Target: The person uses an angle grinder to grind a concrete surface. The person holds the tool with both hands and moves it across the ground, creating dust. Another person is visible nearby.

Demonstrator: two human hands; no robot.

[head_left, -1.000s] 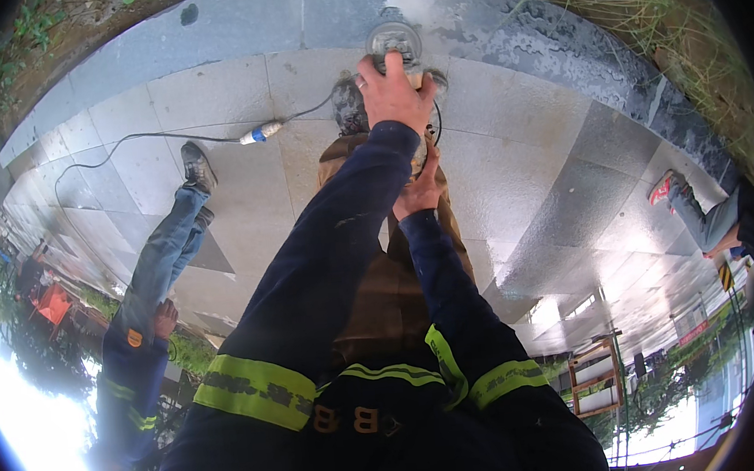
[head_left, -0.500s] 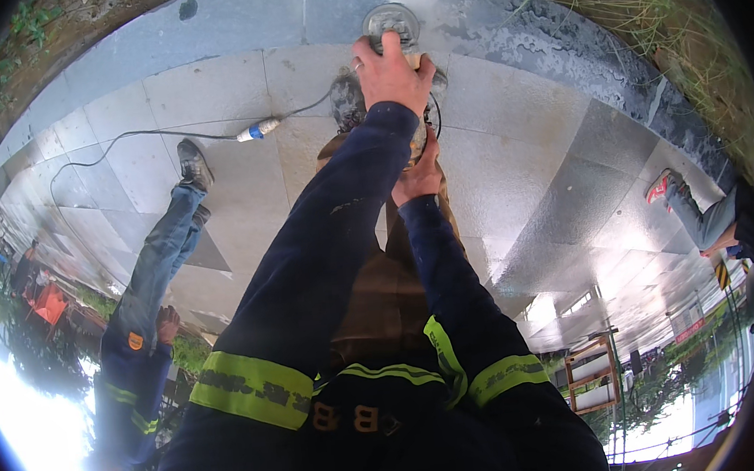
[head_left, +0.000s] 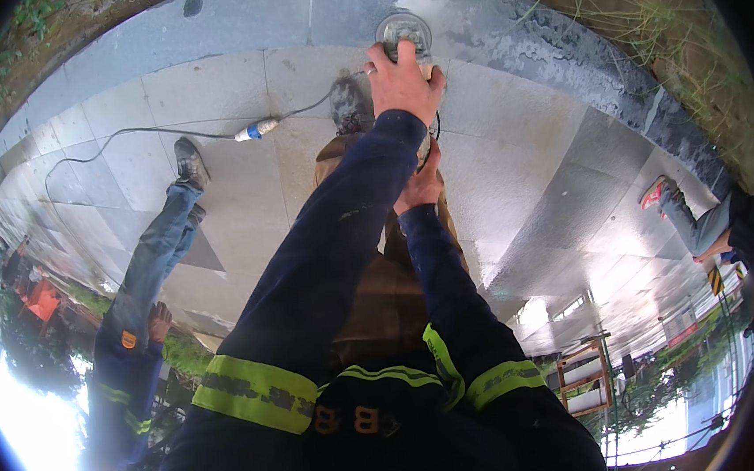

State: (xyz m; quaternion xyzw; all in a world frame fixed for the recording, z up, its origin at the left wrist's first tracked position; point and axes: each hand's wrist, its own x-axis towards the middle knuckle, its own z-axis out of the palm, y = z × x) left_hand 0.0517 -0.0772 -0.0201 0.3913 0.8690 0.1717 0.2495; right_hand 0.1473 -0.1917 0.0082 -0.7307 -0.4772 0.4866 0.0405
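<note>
While gripped by hands (head_left: 405, 83), perhaps grinder (head_left: 403, 31).

own hands: 2, left hand (head_left: 402, 78) and right hand (head_left: 421, 181)
angle grinders: 1, angle grinder (head_left: 404, 31) with round disc guard
power cables: 1, cable (head_left: 134, 135) across the paving
blue plug connectors: 1, connector (head_left: 255, 129)
own boots visible: 1, boot (head_left: 347, 105)
other people: 2, person in jeans (head_left: 145, 271) on the left, person with red shoe (head_left: 704, 223) on the right
wooden racks: 1, rack (head_left: 583, 372)
</note>
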